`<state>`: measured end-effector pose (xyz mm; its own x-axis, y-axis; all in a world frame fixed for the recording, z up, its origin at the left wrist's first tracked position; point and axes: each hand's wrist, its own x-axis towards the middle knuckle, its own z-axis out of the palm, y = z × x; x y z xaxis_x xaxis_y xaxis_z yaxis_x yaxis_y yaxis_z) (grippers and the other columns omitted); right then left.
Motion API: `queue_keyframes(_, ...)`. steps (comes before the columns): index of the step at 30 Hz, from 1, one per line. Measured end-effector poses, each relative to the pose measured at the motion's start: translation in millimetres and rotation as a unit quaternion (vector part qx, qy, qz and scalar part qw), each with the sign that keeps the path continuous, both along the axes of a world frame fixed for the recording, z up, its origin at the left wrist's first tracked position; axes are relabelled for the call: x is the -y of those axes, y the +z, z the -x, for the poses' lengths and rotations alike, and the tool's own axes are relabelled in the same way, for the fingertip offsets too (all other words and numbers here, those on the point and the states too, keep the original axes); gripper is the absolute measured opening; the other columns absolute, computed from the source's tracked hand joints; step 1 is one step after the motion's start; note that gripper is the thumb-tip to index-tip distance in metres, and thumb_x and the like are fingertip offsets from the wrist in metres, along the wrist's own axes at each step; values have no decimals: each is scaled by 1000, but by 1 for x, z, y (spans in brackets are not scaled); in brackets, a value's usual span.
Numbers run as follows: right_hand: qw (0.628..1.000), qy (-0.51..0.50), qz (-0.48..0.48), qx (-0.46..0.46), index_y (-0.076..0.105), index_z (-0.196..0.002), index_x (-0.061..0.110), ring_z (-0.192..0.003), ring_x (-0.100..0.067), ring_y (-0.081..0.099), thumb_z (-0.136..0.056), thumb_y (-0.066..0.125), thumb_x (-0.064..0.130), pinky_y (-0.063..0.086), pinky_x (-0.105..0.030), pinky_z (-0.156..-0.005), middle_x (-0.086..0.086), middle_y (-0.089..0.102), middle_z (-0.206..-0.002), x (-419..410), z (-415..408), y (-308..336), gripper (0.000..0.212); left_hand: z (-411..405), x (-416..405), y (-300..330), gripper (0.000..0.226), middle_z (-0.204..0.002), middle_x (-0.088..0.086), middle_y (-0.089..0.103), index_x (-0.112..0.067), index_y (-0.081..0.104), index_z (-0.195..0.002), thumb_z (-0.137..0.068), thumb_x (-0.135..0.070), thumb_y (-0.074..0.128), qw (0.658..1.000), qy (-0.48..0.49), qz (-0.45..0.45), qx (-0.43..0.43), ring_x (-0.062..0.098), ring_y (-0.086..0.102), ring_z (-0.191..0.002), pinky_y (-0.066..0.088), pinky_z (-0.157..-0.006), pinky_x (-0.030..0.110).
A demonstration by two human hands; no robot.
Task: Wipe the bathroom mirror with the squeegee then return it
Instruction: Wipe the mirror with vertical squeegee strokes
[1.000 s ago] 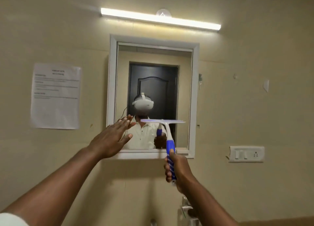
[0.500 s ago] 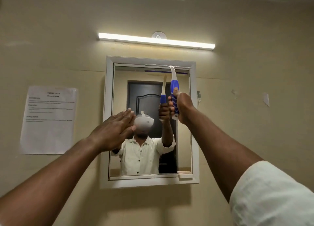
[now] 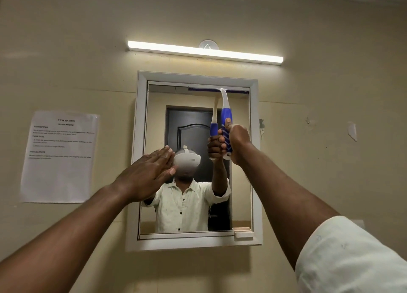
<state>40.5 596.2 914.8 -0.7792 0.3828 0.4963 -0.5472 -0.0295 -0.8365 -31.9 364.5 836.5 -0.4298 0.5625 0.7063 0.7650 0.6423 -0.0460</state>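
Observation:
A white-framed mirror [image 3: 240, 160] hangs on the beige wall straight ahead. My right hand [image 3: 234, 141] grips the blue-and-white handle of the squeegee [image 3: 225, 114], held upright. Its blade lies against the glass along the mirror's top edge, on the right half. My left hand [image 3: 147, 171] is flat, fingers together and stretched out, in front of the mirror's left part at mid height; whether it touches the glass I cannot tell. The mirror reflects a person in a white shirt with a headset and a dark door behind.
A lit tube light [image 3: 204, 51] runs above the mirror. A printed paper sheet [image 3: 59, 156] is stuck to the wall at the left. A small ledge [image 3: 242, 232] sits at the mirror's lower right corner.
My right hand lifted the squeegee from the mirror's lower part to its top edge. My view tilted upward. The left hand stayed by the mirror's left side.

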Motion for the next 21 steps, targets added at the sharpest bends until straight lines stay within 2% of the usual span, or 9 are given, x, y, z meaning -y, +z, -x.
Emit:
queue_keyframes(6,1000,-14,2,-5,52,-70,12,-42,-13,42,-98,36,35,40,-26,-52,2,46,-44,-5,1,-8,39,0,-3,-8,65,-158,-9,3,-28,1,-148,-94,-53,27,1000,-8,10,5,-7,-5,-129,2,-108,20)
queue_keyframes(15,1000,-3,12,22,54,-78,10,-51,-16,42,-97,36,35,38,-27,-52,-2,46,-56,-8,-5,-32,36,-5,0,-29,64,-158,-9,3,-32,-6,-143,-92,-56,24,1000,-9,18,20,-6,-3,-131,4,-108,21)
queue_keyframes(21,998,31,25,58,52,-83,10,-56,-17,38,-96,36,42,33,-30,-55,-3,44,-63,-5,-9,-62,38,-16,2,-43,65,-158,-8,5,-27,3,-148,-94,-52,27,999,-17,19,36,4,4,-144,5,-111,22)
